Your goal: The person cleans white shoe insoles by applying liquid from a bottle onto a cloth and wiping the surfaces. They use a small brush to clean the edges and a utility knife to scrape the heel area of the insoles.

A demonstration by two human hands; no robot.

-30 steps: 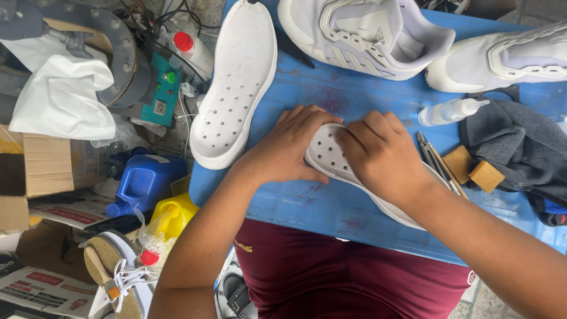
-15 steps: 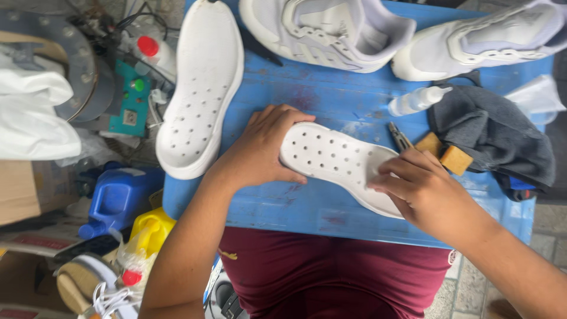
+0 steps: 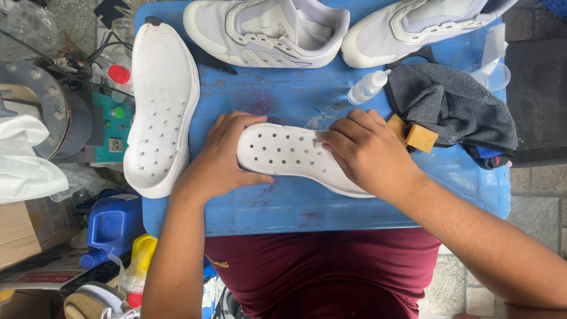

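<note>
Hands at work on a white perforated insole (image 3: pixel 292 155), which is laid flat across the middle of a blue worktop (image 3: pixel 331 204). Its rounded end is cupped by the left hand (image 3: pixel 221 156), grip curled around the edge, while the right hand (image 3: pixel 366 150) is pressed on its middle, fingers bent; whether something is pinched beneath them cannot be told. Light and flexible, it is probably best held by its edges. A second insole (image 3: pixel 160 106), two white shoes (image 3: pixel 266 29) and a grey cloth (image 3: pixel 455 106) are seen nearby.

Left hand (image 3: pixel 221 156) cupped, right hand (image 3: pixel 366 150) flat
</note>
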